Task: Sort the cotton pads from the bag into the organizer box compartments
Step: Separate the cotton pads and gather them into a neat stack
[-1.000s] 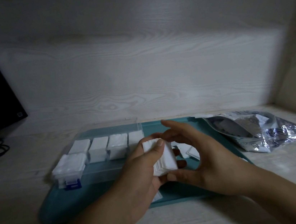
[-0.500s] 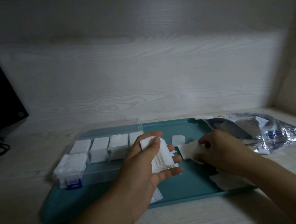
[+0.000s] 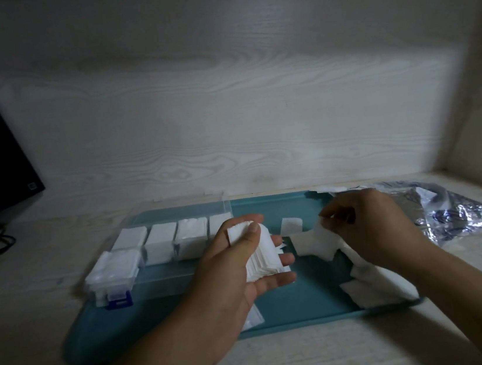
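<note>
Near the tray's (image 3: 305, 305) middle, the right hand (image 3: 371, 226) has left the stack (image 3: 258, 253) and now pinches a loose pad (image 3: 315, 241); the left hand's (image 3: 239, 271) fingers (image 3: 283, 258) still clasp the stack beside the box (image 3: 162, 244), so gathering goes on.

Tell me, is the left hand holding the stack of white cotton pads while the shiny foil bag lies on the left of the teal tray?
Not quite. The head view shows the shiny foil bag on the right of the teal tray.
</note>
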Demonstrator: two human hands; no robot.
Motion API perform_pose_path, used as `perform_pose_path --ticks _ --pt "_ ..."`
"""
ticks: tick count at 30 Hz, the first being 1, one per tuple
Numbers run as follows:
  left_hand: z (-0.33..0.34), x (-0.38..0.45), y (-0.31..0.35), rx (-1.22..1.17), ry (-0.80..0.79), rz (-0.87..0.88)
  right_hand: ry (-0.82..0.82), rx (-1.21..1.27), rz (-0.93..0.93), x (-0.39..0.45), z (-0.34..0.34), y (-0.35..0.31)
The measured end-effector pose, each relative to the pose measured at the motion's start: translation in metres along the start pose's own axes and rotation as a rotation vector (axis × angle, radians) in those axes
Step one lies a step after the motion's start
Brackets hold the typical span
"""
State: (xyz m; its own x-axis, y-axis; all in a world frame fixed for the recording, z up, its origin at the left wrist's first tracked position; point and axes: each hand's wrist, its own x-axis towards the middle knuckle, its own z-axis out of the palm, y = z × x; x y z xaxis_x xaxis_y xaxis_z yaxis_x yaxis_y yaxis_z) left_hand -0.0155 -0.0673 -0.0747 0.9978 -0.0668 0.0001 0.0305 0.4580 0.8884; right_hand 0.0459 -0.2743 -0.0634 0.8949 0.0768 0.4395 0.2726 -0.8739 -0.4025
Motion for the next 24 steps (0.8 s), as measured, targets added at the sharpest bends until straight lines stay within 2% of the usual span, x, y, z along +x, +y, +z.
perform_pose_path --ticks 6,16,21,24 --pt "0.0 0.0 -0.001 0.006 -0.009 -0.003 -0.003 -0.241 -0.019 -0.003 0.011 0.008" --pt "0.001 0.0 -0.002 0.012 -0.005 -0.001 0.034 -0.197 0.005 -0.001 0.017 0.01" --pt "0.0 -0.001 -0.002 0.017 -0.011 0.004 -0.189 -0.231 0.117 -0.006 0.02 0.003" --pt "0.0 -0.002 -0.002 0.024 -0.019 0.007 -0.211 -0.209 0.113 -0.007 0.019 0.0"
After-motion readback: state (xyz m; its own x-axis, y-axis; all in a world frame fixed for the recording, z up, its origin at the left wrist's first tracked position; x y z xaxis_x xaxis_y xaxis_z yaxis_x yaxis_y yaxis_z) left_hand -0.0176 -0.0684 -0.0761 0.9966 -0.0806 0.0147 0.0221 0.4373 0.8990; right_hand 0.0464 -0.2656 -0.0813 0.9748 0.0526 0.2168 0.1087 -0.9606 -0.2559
